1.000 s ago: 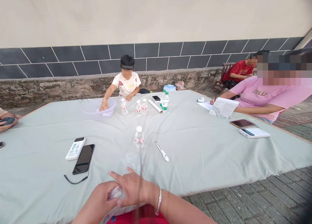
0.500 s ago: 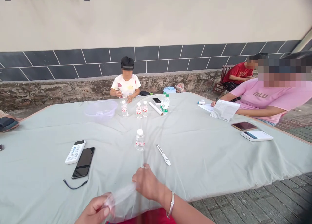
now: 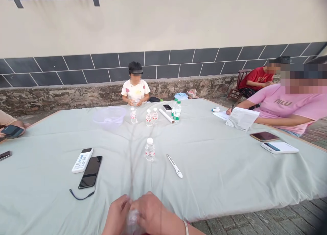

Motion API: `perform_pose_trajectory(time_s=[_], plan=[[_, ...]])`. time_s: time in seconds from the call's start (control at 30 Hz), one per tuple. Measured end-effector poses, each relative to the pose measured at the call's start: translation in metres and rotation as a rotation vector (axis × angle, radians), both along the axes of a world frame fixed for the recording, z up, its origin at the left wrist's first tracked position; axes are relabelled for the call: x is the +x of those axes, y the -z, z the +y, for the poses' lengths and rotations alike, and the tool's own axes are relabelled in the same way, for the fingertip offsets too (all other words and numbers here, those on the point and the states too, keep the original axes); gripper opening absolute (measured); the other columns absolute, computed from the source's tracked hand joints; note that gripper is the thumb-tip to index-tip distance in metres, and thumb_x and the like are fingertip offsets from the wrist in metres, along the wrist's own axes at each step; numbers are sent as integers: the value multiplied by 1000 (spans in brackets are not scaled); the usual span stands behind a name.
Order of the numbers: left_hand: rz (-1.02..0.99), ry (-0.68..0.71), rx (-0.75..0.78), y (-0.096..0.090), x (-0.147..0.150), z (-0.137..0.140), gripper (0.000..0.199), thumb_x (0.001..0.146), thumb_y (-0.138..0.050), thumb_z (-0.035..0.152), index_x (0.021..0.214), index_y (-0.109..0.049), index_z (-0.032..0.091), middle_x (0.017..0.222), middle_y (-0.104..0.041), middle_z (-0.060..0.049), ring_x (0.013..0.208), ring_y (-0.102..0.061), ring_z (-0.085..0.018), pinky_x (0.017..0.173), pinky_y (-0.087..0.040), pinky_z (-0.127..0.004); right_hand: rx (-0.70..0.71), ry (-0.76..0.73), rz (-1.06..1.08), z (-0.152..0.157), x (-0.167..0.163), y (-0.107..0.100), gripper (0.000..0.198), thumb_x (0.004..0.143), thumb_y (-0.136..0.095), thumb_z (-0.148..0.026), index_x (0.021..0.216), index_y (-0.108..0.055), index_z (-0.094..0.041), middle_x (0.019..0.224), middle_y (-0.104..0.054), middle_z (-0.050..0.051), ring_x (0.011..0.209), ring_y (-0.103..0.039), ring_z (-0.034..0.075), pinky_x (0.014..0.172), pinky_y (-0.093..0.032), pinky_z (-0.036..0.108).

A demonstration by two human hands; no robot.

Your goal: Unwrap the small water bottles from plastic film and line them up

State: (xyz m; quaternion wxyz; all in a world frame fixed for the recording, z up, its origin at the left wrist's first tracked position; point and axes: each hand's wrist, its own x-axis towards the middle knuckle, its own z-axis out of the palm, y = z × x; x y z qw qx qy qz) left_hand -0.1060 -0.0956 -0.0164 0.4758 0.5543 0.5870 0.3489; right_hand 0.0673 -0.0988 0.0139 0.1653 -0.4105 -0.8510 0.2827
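**Cloth-covered table (image 3: 217, 190), near edge: handling clear plastic (image 3: 133, 217)**

Left hand (image 3: 117, 214) and right hand (image 3: 152, 213) curl their fingers around the crumpled sheet between them. Probably light, soft, slippery and easily torn; best pinched by gathered edges.

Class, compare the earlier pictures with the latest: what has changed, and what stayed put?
After being pulled apart, the wearer's left hand and right hand have come back together, with clear plastic between them. The person opposite has taken a hand out of the purple basin. The nearest bottle, white cutter and black phone stayed put.
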Motion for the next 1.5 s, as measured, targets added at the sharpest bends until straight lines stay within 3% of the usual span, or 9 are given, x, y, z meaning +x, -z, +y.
perform_pose_trajectory(time_s=[0.13,0.3,0.47,0.67,0.83,1.03,1.2,1.37,1.5], plan=[[-568,-37,-242,-8,8,-8,43,66,-64,60,58,-49,20,51,-45,5,48,-40,-10,49,-36,-25,-153,251,268,14,10,-24,16,77,-53,-25,89,-63,-22,78,-63,-2,70,-53,13,67,-38,23],[-840,-250,-298,-24,19,-9,48,47,-82,54,68,-58,18,61,-53,3,57,-50,-11,55,-42,-25,-469,326,717,11,-11,3,20,81,-54,-39,80,-57,-19,70,-54,-2,65,-51,12,60,-42,24],[-566,-98,-114,-14,23,-8,43,64,-71,59,68,-59,17,62,-54,1,59,-48,-12,57,-42,-25,-797,414,910,-2,-28,19,30,76,-61,-49,83,-58,-19,69,-56,-2,64,-54,12,62,-44,26],[-19,-53,318,-7,22,-12,36,82,-53,52,64,-56,20,68,-52,-2,65,-52,-16,62,-45,-26,-1137,314,1056,-9,-22,5,34,58,-69,-23,91,-62,-21,87,-64,0,84,-61,17,75,-45,29],[260,39,656,-16,22,-15,27,87,-47,36,77,-69,24,82,-63,-8,85,-58,-23,78,-48,-35,-1357,185,1263,-8,-12,-3,34,71,-62,-37,101,-63,-20,87,-66,2,81,-61,16,75,-44,27],[368,126,801,-12,27,-18,20,84,-52,28,84,-72,25,89,-65,-9,85,-59,-22,73,-50,-34,-1222,345,1273,-4,-14,-3,37,67,-74,-40,94,-66,-15,76,-63,2,69,-57,12,67,-42,25],[267,25,742,-3,21,-19,18,82,-56,32,87,-72,25,95,-65,-10,88,-62,-23,75,-52,-35,-1083,548,1199,4,-13,2,42,63,-74,-33,100,-60,-20,75,-61,-2,65,-54,11,60,-40,23],[69,-186,489,-6,23,-20,33,84,-53,43,104,-68,23,115,-62,-11,109,-58,-26,95,-47,-39,-810,635,1061,14,-6,0,26,68,-65,-35,83,-49,-21,70,-52,-4,63,-49,11,55,-38,22],[-207,-123,120,-2,46,-25,62,80,-53,56,132,-52,20,139,-50,-12,127,-48,-28,101,-44,-38,-480,617,834,14,-6,9,14,73,-58,-27,81,-47,-21,68,-49,-5,61,-46,11,57,-39,24]])
